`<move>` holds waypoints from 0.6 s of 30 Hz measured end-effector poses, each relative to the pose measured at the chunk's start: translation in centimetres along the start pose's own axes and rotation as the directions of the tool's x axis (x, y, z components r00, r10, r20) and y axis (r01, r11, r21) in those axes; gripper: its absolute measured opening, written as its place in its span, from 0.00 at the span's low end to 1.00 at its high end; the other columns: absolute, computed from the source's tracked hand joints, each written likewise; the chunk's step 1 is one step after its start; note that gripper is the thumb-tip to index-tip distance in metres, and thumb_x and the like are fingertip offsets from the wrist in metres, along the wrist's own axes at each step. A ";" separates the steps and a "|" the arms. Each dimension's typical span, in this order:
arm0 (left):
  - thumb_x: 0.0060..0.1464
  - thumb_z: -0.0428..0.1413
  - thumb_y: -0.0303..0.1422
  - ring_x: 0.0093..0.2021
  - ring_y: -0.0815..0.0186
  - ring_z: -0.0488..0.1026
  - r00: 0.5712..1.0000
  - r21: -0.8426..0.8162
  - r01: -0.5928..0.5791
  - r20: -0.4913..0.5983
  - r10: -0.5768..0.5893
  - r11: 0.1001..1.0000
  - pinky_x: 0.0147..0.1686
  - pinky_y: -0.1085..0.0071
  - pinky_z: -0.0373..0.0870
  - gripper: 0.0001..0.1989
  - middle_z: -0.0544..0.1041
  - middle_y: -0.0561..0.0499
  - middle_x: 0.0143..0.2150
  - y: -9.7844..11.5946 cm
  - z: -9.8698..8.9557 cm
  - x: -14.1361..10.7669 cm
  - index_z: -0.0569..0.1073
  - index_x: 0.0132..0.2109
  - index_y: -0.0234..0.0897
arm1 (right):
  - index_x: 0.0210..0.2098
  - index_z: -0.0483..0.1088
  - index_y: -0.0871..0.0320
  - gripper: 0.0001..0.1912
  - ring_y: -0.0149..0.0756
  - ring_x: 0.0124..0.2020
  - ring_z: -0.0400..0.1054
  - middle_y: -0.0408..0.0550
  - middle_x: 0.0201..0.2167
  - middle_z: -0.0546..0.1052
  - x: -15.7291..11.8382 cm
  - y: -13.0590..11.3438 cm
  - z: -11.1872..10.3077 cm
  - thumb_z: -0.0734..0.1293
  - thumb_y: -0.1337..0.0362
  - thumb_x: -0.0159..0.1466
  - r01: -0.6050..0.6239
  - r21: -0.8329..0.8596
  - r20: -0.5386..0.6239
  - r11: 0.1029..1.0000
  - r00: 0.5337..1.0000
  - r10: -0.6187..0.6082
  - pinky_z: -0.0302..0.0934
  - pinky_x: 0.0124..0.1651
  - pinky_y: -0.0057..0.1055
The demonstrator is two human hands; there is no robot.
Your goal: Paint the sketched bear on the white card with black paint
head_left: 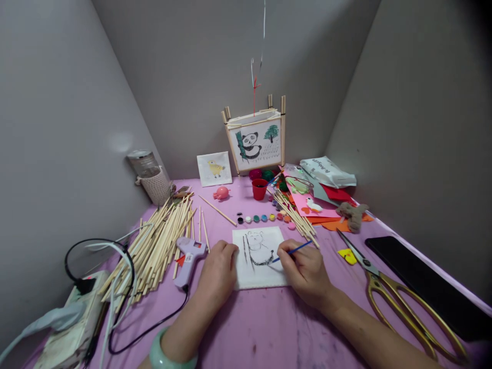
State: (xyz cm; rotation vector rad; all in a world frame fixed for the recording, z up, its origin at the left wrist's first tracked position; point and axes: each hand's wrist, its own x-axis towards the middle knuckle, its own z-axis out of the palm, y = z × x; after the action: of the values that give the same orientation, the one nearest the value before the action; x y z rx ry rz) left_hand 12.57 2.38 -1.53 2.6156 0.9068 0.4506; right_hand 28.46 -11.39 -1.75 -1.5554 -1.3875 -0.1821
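Note:
A white drawing panel [246,277] lies flat on the table, with a panda outline and dark upright bamboo-like strokes on its upper half. My left hand [220,266] is curled at the panel's left edge, thumb side against it; its fingertips are partly hidden. In my right hand [302,271], closed in a pencil grip, is a thin blue paintbrush [298,249]. The brush slants down left, its tip at the panda's dark lower curve. A row of small paint pots [256,219] stands just beyond the panel, and farther back sits a red cup [260,190].
Wooden sticks [154,256] and a lilac glue gun [188,259] lie left, near a power strip [73,328] with cables. Gold-handled scissors [384,287] and a black phone-like slab [426,287] lie right. A panda-painted lantern [257,146] hangs behind, beside a chick picture [214,169].

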 end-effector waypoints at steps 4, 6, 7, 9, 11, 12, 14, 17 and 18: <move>0.57 0.48 0.22 0.43 0.64 0.70 1.000 0.011 0.004 0.003 -0.004 1.000 0.44 0.69 0.66 0.12 0.72 0.48 0.40 0.1 -0.1 0.0 0.74 0.42 0.36 | 0.30 0.67 0.57 0.09 0.31 0.26 0.67 0.44 0.25 0.72 0.1 -0.3 0.4 0.59 0.68 0.66 -0.037 0.125 0.048 0.992 0.998 0.031 0.58 0.31 0.28; 0.57 0.48 0.22 0.43 0.64 0.70 1.000 0.015 0.007 0.005 -0.007 1.000 0.45 0.69 0.66 0.12 0.72 0.48 0.40 0.2 -0.2 -0.1 0.74 0.42 0.37 | 0.30 0.67 0.57 0.09 0.31 0.27 0.68 0.44 0.26 0.73 0.2 -0.4 0.6 0.59 0.68 0.66 -0.052 0.142 0.058 0.988 0.997 0.045 0.59 0.32 0.28; 0.57 0.48 0.22 0.43 0.64 0.70 1.000 0.015 0.008 0.007 -0.008 1.000 0.45 0.69 0.66 0.12 0.72 0.48 0.40 0.2 -0.2 -0.1 0.74 0.42 0.36 | 0.30 0.67 0.57 0.09 0.32 0.28 0.68 0.45 0.27 0.73 0.2 -0.4 0.6 0.59 0.68 0.66 -0.059 0.144 0.060 0.988 0.997 0.051 0.59 0.33 0.28; 0.57 0.47 0.22 0.43 0.64 0.70 1.000 0.010 0.007 0.007 -0.007 1.000 0.45 0.69 0.66 0.12 0.72 0.47 0.40 0.2 -0.2 0.0 0.74 0.42 0.36 | 0.30 0.67 0.57 0.09 0.32 0.28 0.68 0.45 0.27 0.73 0.1 -0.3 0.7 0.59 0.68 0.66 -0.067 0.151 0.064 0.986 0.996 0.058 0.59 0.32 0.28; 0.57 0.47 0.22 0.43 0.64 0.70 1.000 0.006 0.003 0.002 -0.003 1.000 0.45 0.69 0.66 0.12 0.72 0.48 0.39 0.2 -0.2 0.0 0.74 0.41 0.36 | 0.30 0.68 0.57 0.09 0.32 0.28 0.68 0.44 0.27 0.73 0.1 -0.4 0.8 0.59 0.68 0.66 -0.064 0.166 0.070 0.984 0.996 0.053 0.60 0.32 0.28; 0.57 0.47 0.22 0.43 0.64 0.70 1.000 0.006 0.003 0.000 -0.003 1.000 0.45 0.69 0.66 0.12 0.71 0.48 0.39 0.2 -0.2 0.0 0.74 0.41 0.37 | 0.30 0.68 0.57 0.09 0.32 0.28 0.68 0.44 0.27 0.73 0.1 -0.4 0.8 0.59 0.68 0.66 -0.062 0.176 0.074 0.982 0.996 0.050 0.60 0.33 0.28; 0.57 0.47 0.22 0.43 0.64 0.70 1.000 0.009 0.006 0.001 -0.006 1.000 0.45 0.69 0.66 0.12 0.71 0.48 0.39 0.2 -0.3 0.1 0.74 0.41 0.37 | 0.31 0.68 0.57 0.09 0.31 0.28 0.68 0.44 0.27 0.73 0.0 -0.4 0.8 0.59 0.69 0.66 -0.063 0.189 0.085 0.980 0.995 0.047 0.60 0.33 0.28; 0.57 0.48 0.22 0.42 0.64 0.70 1.000 0.008 0.009 0.003 -0.009 1.000 0.44 0.69 0.66 0.12 0.71 0.47 0.39 0.2 -0.3 0.1 0.74 0.41 0.36 | 0.32 0.68 0.57 0.08 0.31 0.29 0.68 0.44 0.27 0.73 0.0 -0.3 0.8 0.59 0.69 0.66 -0.066 0.187 0.099 0.980 0.994 0.048 0.60 0.33 0.28; 0.57 0.47 0.22 0.42 0.64 0.70 1.000 0.007 0.009 0.003 -0.009 1.000 0.44 0.69 0.66 0.12 0.71 0.47 0.39 0.2 -0.2 0.1 0.74 0.41 0.36 | 0.32 0.68 0.58 0.08 0.31 0.29 0.68 0.44 0.28 0.73 0.0 -0.3 0.9 0.59 0.69 0.66 -0.066 0.185 0.104 0.981 0.993 0.047 0.60 0.33 0.28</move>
State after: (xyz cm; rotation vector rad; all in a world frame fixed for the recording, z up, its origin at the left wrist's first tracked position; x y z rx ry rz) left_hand 12.63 2.31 -1.21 2.6172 0.9202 0.4421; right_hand 27.77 -10.81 -2.00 -1.4602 -1.3925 0.0605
